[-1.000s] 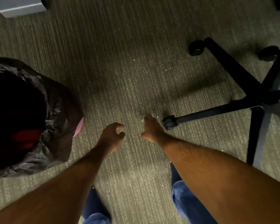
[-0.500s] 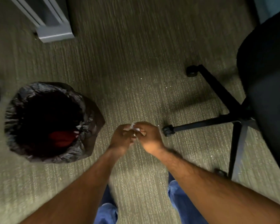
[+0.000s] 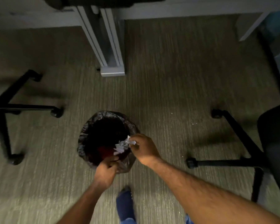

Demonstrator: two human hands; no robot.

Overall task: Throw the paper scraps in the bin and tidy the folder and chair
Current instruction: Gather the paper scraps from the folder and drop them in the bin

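Note:
A round bin (image 3: 86,139) lined with a black bag stands on the carpet in the middle of the view. White paper scraps (image 3: 121,147) hang over its opening, some still pinched in my right hand (image 3: 144,148) at the bin's right rim, others dropping below the fingers. My left hand (image 3: 106,171) is at the near rim with its fingers curled; I cannot tell whether it grips the bag. A black office chair (image 3: 271,143) stands at the right, its star base and castors showing. No folder is in view.
A second chair base (image 3: 5,107) is at the left. A grey desk leg (image 3: 110,49) stands beyond the bin, under a desk edge. A few tiny white specks (image 3: 194,123) lie on the carpet by the right chair. My blue shoe (image 3: 125,202) is below the bin.
Both hands picked scraps off the carpet, came together, then moved to the bin. The view rose, so the bin now sits in the middle, and scraps are leaving my right hand.

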